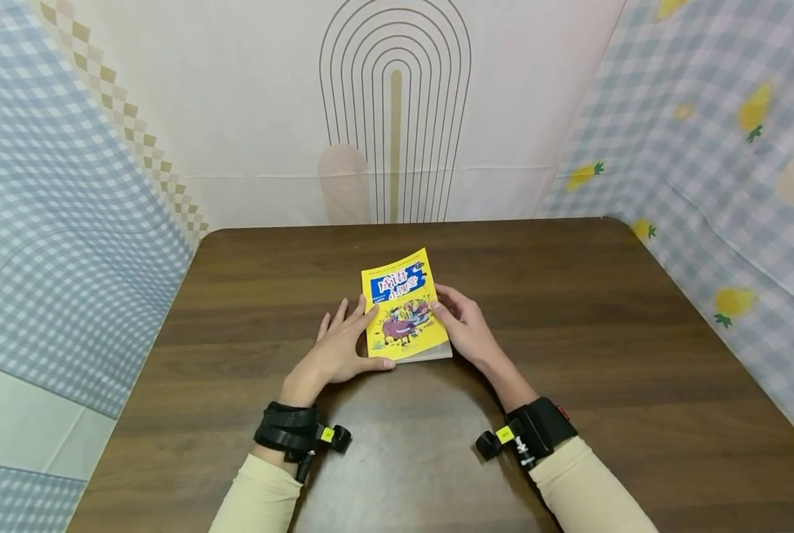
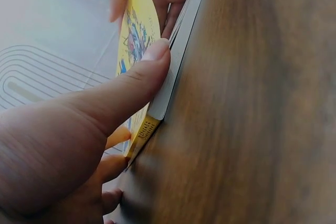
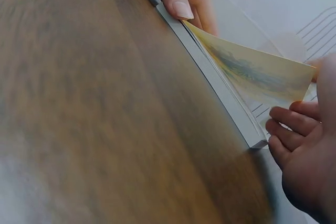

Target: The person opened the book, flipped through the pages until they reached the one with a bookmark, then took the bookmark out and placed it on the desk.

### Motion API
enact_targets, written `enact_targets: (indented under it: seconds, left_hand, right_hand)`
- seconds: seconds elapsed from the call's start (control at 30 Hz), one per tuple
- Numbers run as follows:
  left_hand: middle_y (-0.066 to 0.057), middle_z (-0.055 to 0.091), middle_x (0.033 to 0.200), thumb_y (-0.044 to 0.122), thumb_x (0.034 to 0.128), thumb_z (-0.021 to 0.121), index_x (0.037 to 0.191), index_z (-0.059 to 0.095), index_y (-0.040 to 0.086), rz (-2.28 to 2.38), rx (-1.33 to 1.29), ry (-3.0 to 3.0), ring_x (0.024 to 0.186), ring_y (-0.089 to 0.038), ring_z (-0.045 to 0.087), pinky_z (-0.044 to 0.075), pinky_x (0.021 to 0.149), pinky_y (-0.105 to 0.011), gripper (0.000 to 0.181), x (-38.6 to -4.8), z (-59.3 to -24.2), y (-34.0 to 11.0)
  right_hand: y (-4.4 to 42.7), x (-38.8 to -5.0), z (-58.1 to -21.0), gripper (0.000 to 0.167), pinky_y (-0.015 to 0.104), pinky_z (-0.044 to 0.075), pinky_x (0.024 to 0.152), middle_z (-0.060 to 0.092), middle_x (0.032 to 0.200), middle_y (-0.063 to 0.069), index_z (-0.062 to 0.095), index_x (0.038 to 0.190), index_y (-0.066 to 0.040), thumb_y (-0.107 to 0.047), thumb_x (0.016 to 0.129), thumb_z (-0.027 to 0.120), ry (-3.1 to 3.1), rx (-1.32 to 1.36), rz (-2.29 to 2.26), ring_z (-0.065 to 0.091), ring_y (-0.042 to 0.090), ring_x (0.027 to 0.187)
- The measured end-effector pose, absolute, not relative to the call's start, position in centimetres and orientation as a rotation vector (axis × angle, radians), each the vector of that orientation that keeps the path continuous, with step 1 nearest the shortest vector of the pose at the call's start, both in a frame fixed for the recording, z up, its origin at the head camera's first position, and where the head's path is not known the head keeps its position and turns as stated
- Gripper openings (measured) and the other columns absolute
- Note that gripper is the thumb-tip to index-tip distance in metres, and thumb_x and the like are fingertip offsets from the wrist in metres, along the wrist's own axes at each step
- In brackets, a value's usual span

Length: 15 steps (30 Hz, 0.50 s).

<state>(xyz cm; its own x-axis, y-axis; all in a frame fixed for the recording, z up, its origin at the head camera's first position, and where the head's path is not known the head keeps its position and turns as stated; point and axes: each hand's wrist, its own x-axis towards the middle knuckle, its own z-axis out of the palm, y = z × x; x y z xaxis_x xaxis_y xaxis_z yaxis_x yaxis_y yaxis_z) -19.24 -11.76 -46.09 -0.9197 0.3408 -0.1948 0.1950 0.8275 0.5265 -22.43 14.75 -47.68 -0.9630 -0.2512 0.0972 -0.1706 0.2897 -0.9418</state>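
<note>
A yellow book [image 1: 399,329] with a blue title panel lies closed or nearly so on the table, slightly turned. My left hand [image 1: 337,348] rests with spread fingers along its spine side, the thumb at the bottom edge; the left wrist view shows that thumb [image 2: 126,90] against the page block [image 2: 181,40]. At the opposite side my right hand [image 1: 470,329] pinches the edge of the front cover. In the right wrist view the cover [image 3: 262,72] bends up, apart from the pages [image 3: 215,82], its corner at the right hand's [image 3: 310,150] fingers.
The brown wooden table [image 1: 270,266] extends around the book. A pale cloth with curved lines [image 1: 257,111] hangs behind it, and blue checked cloths [image 1: 70,222] hang at both sides.
</note>
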Motion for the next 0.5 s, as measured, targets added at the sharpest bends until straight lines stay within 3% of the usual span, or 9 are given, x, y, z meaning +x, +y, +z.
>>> enact_targets:
  seconds: [0.17,0.37,0.5]
  left_hand:
    - [-0.005,0.002,0.177,0.074,0.0850,0.074,0.170,0.018,0.023,0.708,0.419,2.737,0.162,-0.034,-0.009,-0.006,0.126,-0.059,0.114,-19.20,-46.16,-11.64]
    - [-0.007,0.003,0.177,0.075,0.0855,0.073,0.170,0.022,0.022,0.720,0.414,2.753,0.162,-0.035,-0.008,-0.004,0.126,-0.061,0.112,-19.25,-46.22,-11.49]
    - [-0.012,0.017,0.175,0.065,0.0918,0.073,0.167,0.034,0.017,0.860,0.368,2.786,0.162,-0.036,0.007,0.005,0.127,-0.062,0.097,-19.27,-45.92,-11.21]
  right_hand:
    - [15.04,-22.55,-47.83,0.051,0.053,0.042,0.114,0.059,0.149,0.016,0.047,0.158,-0.005,-0.033,0.116,0.042,2.518,-0.361,-1.743,0.058,0.029,0.132]
    - [15.05,-22.62,-47.81,0.049,0.053,0.041,0.115,0.061,0.146,0.017,0.049,0.157,-0.004,-0.031,0.116,0.042,2.571,-0.353,-1.712,0.059,0.029,0.130]
    - [14.96,-22.58,-47.79,0.050,0.052,0.045,0.112,0.062,0.145,0.017,0.048,0.157,-0.003,-0.031,0.116,0.043,2.597,-0.358,-1.699,0.063,0.028,0.123]
